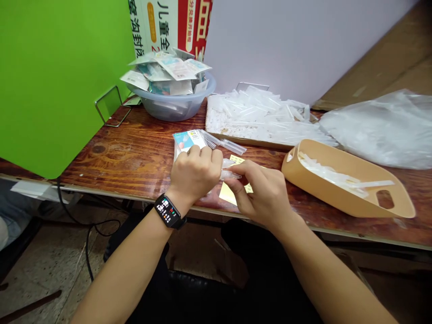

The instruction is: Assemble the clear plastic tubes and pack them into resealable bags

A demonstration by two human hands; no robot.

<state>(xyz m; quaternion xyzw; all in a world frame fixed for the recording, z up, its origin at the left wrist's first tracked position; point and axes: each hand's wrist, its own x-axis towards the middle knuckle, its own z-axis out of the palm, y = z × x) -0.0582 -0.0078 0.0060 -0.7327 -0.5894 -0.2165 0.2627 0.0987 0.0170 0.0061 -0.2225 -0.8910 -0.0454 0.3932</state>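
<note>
My left hand [196,173], with a black smartwatch on its wrist, is closed around clear plastic tubes [229,174] whose tapered ends stick out towards the right. The thumb and fingertips of my right hand [261,189] pinch the end of one of these tubes. Just beyond my left hand lies a blue and white printed packet [189,140], partly covered by the hand. Several loose clear tubes [232,146] rest beside it. Under my right hand is a yellow label sheet [229,193], mostly hidden.
Filled packets [175,67] heap up in a translucent bowl [172,108]. A shallow tray [243,135] carries many clear plastic pieces. To the right stand a tan basket [324,191] with clear strips and a plastic bag [381,126]. A green panel [60,81] borders the left.
</note>
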